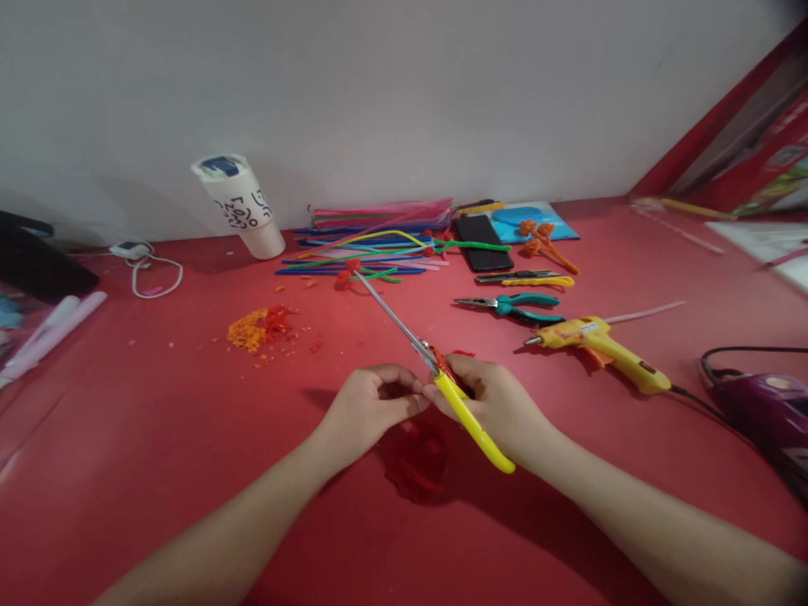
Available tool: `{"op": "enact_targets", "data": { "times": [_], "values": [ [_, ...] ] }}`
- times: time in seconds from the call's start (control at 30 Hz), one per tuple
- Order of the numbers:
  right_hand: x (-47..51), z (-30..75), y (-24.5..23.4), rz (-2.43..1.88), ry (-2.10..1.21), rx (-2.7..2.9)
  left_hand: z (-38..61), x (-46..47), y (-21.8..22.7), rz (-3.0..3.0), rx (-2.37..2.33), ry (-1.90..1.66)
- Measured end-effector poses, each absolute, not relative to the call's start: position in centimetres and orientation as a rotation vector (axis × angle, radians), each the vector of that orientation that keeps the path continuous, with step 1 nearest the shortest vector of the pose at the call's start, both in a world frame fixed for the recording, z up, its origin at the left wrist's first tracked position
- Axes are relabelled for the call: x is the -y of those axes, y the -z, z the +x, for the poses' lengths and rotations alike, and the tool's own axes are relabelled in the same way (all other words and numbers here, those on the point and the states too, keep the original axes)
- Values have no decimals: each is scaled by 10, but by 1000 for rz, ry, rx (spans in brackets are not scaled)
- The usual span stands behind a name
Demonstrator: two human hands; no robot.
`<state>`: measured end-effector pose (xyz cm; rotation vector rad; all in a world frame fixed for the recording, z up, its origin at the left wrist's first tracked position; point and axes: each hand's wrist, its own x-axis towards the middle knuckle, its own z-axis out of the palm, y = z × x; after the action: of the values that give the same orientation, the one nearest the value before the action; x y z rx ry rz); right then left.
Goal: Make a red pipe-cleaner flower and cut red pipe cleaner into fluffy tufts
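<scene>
My right hand (498, 400) is closed round a yellow-handled tool (470, 421). Its long thin metal jaws (391, 313) point up and left towards a red pipe-cleaner flower (348, 271). My left hand (372, 404) is pinched shut right beside the tool's pivot, fingertips meeting my right hand's. What it pinches is too small to make out. A clump of red fuzzy material (417, 459) lies on the red table (189, 438) just below both hands.
Right of my hands lie a yellow glue gun (599, 341), teal pliers (518, 307) and a yellow utility knife (527, 278). Several coloured pipe cleaners (379, 240), a black phone (483, 242) and a white cup (243, 206) sit by the wall. Orange and red trimmings (258, 326) lie left; a purple device (767, 412) sits right.
</scene>
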<state>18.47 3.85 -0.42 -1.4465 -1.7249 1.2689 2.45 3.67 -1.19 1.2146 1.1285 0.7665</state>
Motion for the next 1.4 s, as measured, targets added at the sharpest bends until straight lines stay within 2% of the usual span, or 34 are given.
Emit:
{"op": "enact_targets", "data": {
  "times": [0.1,0.23,0.37,0.47,0.7,1.4],
  "values": [
    [-41,192,2,-1495,-1106,1848,20,-39,10,1025,-1135,-893],
    [-41,203,-2,-1635,-719,2132,13,-42,5,810,-1094,-1139],
    [-38,206,2,-1588,-354,2411,8,-43,3,711,-1014,-1259],
    [-37,207,9,-1537,-210,2529,7,-44,2,701,-986,-1303],
    [-36,208,16,-1438,-46,2576,5,-45,1,732,-1005,-1415],
    [-36,210,18,-1382,-6,2590,5,-44,-1,756,-965,-1467]
  ]
}}
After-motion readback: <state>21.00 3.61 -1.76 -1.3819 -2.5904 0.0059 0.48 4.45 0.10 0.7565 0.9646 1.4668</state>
